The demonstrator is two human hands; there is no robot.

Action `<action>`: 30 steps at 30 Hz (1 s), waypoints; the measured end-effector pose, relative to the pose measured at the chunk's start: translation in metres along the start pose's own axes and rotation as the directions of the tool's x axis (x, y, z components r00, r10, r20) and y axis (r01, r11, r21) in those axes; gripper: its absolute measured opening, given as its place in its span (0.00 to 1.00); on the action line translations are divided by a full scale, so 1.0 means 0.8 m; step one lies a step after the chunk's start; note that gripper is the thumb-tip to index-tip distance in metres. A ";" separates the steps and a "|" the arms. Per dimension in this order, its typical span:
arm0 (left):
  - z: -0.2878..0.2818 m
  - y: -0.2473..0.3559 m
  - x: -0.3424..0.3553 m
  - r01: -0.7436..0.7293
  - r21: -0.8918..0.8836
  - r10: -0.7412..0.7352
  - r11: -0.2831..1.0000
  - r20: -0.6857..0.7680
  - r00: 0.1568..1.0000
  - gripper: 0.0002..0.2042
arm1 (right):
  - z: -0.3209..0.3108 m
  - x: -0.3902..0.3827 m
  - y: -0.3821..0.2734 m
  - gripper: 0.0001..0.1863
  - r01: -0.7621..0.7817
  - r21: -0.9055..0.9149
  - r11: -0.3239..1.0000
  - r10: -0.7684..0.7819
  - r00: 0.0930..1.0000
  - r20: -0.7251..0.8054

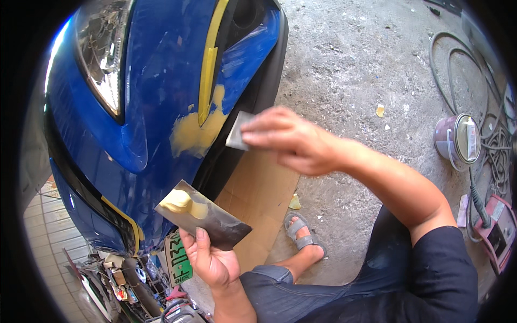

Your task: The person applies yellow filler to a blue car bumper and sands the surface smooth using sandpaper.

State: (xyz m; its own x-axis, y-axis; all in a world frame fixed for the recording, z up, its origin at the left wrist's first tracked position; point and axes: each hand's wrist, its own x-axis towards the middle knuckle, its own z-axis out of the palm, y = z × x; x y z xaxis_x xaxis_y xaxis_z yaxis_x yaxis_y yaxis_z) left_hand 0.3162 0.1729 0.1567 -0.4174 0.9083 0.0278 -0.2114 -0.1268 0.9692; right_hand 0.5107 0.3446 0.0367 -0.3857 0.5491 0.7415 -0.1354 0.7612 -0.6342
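My left hand [211,262] grips a dark flat mixing plate [223,223] from below, its thumb against the near edge. On the plate's far end lies a mound of cream-yellow body filler [177,201]. Slightly blurred, my right hand [293,137] pinches a small grey filler spreader [237,131] between thumb and fingers. The spreader is just right of a patch of yellowish filler [196,132] on the blue car bumper [156,107]; a small gap seems to part them. Yellow masking tape [209,81] borders the dark opening beside the patch.
A headlight [102,59] sits at upper left. Cardboard [264,199] lies under the bumper. To the right stand a filler tin [458,141] with a tube on its lid, coiled hoses [498,153] and a red machine [495,231]. Clutter and a green plate [180,264] are at lower left.
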 end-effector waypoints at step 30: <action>0.062 0.205 -0.080 0.661 -0.380 -0.669 0.647 0.132 0.731 0.16 | -0.021 -0.039 -0.328 0.16 -0.698 0.709 -0.098 0.929 0.191 0.317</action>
State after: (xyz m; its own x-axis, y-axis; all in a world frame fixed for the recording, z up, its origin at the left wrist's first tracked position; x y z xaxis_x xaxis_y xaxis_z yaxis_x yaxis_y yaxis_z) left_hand 0.3519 0.1132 0.3262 -0.0476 0.8016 -0.5960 -0.7485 0.3665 0.5527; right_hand 0.5739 0.1334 0.1841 -0.4884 0.7031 -0.5168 -0.3648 -0.7026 -0.6110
